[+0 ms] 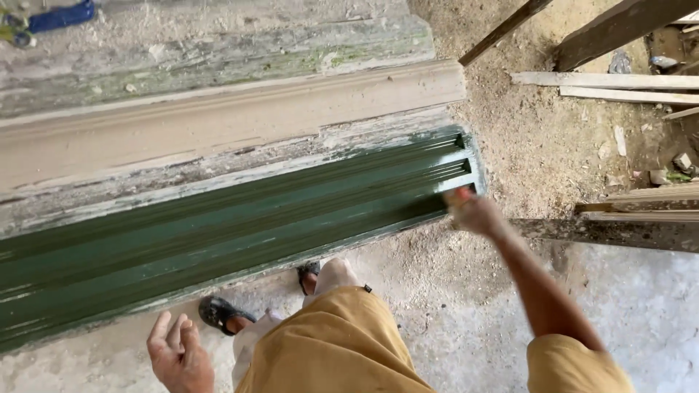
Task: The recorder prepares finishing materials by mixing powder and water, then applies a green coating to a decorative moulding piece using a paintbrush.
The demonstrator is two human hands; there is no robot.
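A long moulded wooden beam [218, 225], painted dark green, lies across the view on a worn, flaking base. My right hand [473, 212] is blurred with motion at the beam's right end. Its fingers are closed on a small paintbrush [459, 191] that touches the green end face. My left hand [178, 354] hangs at the lower left, away from the beam, fingers loosely apart and holding nothing. My ochre shorts [342, 346] and sandalled feet [218, 311] show below the beam.
Behind the green beam lies an unpainted beige moulded beam [218, 120] on old grey wood. Loose planks [611, 80] and dark timbers [619, 25] lie on sandy ground at the right. A blue object [62, 16] sits at the top left.
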